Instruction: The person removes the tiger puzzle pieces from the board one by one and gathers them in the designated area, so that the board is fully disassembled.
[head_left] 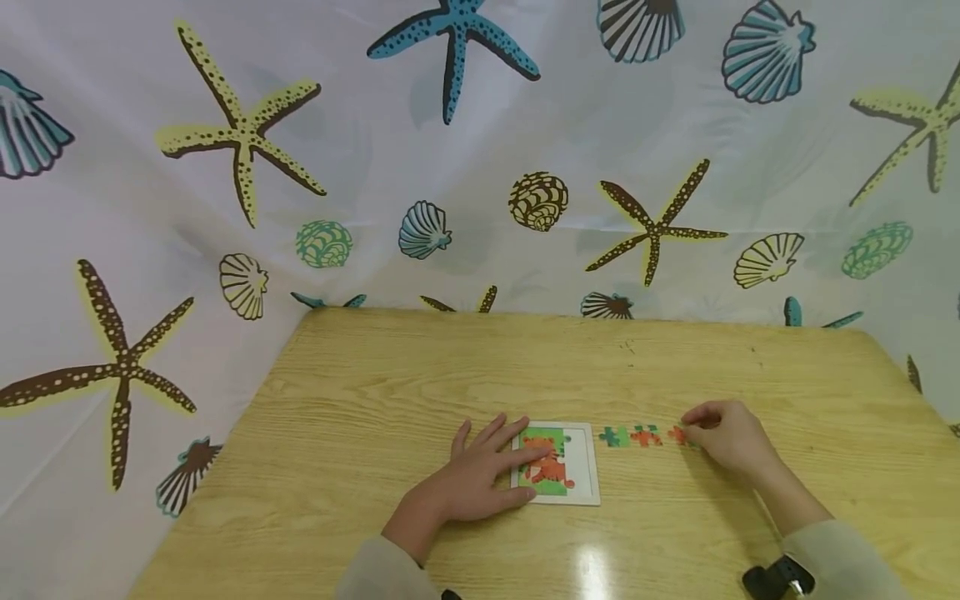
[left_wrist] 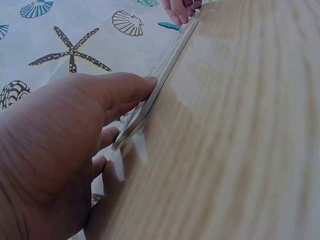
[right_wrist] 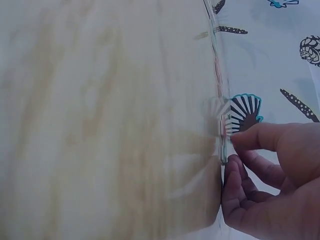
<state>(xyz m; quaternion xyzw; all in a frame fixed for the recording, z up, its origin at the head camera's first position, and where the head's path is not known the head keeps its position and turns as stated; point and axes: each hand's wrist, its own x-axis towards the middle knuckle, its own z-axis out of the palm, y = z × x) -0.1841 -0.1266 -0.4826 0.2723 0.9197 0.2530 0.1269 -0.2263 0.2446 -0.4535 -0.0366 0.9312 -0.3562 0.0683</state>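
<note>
A white-framed jigsaw puzzle board (head_left: 594, 467) lies flat on the table, its left part filled with an orange animal on green. My left hand (head_left: 483, 475) rests across the board's left side, fingers spread, a fingertip on the picture. In the left wrist view the thumb of that hand (left_wrist: 65, 140) touches the board's edge (left_wrist: 162, 82). To the right of the board, a green puzzle piece (head_left: 615, 437) and an orange-green one (head_left: 646, 436) lie in a row. My right hand (head_left: 731, 437) pinches a red-orange puzzle piece (head_left: 677, 434) at the row's right end, partly hidden by the fingers.
The wooden table (head_left: 390, 367) extends around the board on all sides. Behind it hangs a white cloth (head_left: 480, 158) printed with starfish and shells. A black device (head_left: 780, 577) is strapped at the right wrist.
</note>
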